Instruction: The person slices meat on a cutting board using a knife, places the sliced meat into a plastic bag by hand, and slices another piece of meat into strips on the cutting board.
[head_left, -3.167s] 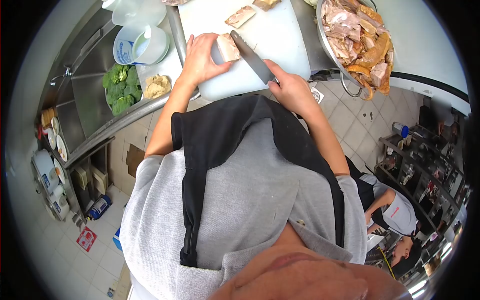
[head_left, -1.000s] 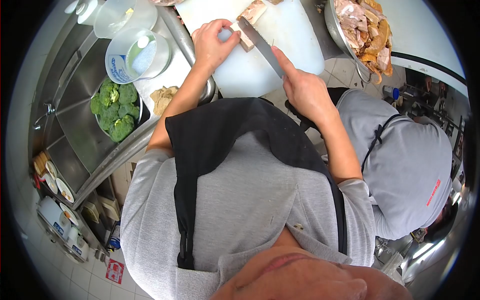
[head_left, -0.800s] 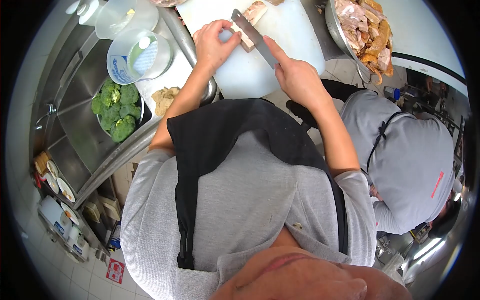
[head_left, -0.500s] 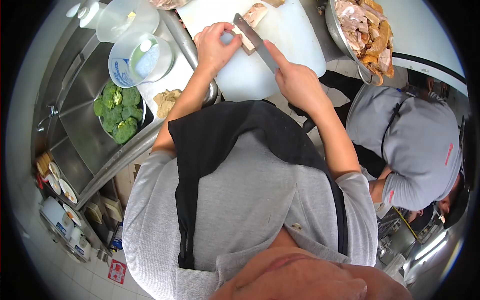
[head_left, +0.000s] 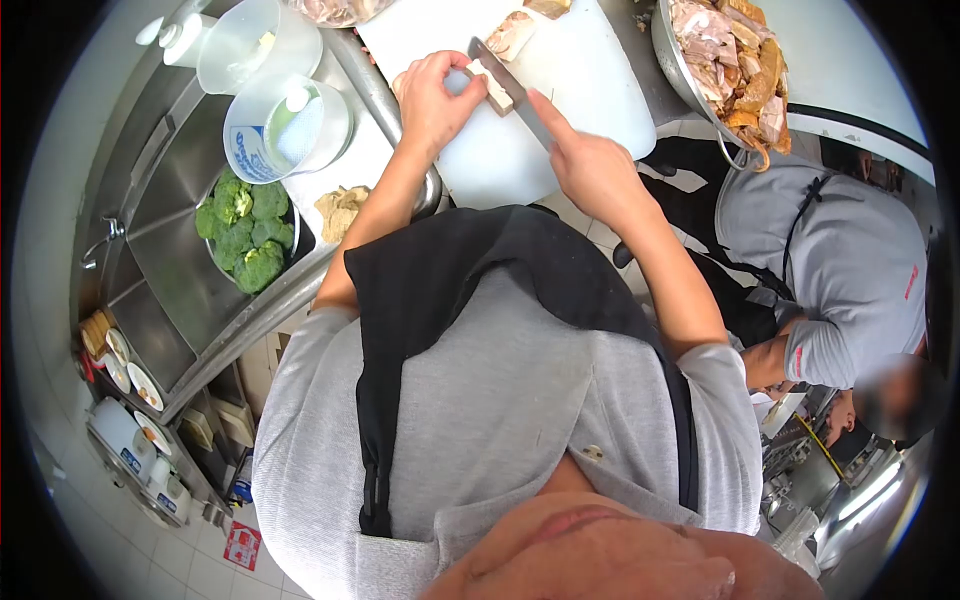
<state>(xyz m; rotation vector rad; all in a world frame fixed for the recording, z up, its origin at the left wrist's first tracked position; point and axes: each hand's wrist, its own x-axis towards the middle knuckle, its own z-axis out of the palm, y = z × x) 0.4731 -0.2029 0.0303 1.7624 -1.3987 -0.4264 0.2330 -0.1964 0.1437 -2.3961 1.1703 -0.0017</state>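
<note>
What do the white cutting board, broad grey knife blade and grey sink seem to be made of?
White cutting board: probably matte plastic; smooth, no visible wood grain.
Broad grey knife blade: likely steel; dull metallic sheen.
Grey sink: likely stainless steel; soft reflections.

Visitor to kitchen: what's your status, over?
Left hand steadying small, pale meat block on white, flat board. Right hand holding long, grey metal knife, blade alongside block. Left fingertips near blade; pinkish meat chunk beside tip.

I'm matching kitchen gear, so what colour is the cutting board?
The cutting board is white with a faint bluish cast, best seen in the head view.
</note>
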